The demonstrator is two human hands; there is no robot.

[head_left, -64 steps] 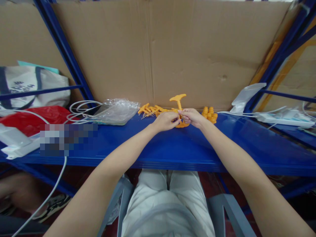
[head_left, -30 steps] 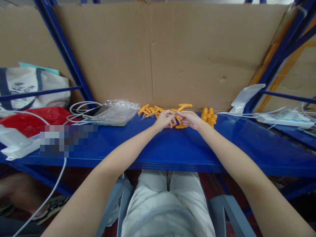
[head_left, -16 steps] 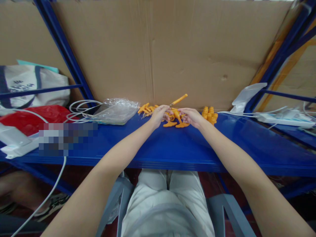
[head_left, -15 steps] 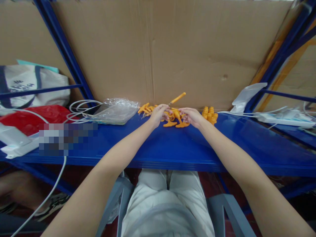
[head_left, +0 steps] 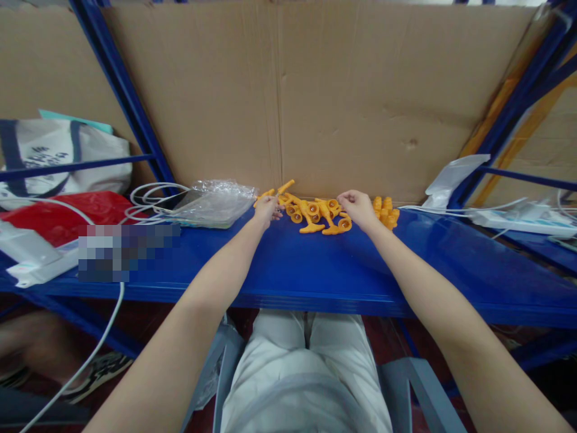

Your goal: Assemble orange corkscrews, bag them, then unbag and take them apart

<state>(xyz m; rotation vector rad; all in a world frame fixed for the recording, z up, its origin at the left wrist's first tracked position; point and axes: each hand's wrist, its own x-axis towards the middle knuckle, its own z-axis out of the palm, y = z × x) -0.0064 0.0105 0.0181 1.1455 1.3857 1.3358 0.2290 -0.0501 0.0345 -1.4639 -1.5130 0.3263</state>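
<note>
My left hand (head_left: 268, 208) is closed in a pinch at the left end of the orange pieces. From its fingertips a slim orange stick (head_left: 286, 186) slants up to the right. My right hand (head_left: 357, 206) has its fingers pressed together beside the cup-like end of an orange piece; whatever they hold, if anything, is too small to make out. Between the hands lie several orange plastic pieces (head_left: 311, 210) with round hollow ends. Right of my right hand, more orange pieces (head_left: 386, 212) stand in a tight cluster.
Clear plastic bags (head_left: 216, 204) and looped white cables (head_left: 151, 195) lie to the left, near a red bag (head_left: 97, 210) and a white power strip (head_left: 40, 264). Cardboard (head_left: 338, 102) backs the blue shelf (head_left: 315, 270). Blue posts flank it. Another white strip (head_left: 527, 216) lies at right.
My left hand has moved left, away from my right hand, carrying the orange stick. More of the orange pieces between the hands now show. My right hand has shifted only slightly.
</note>
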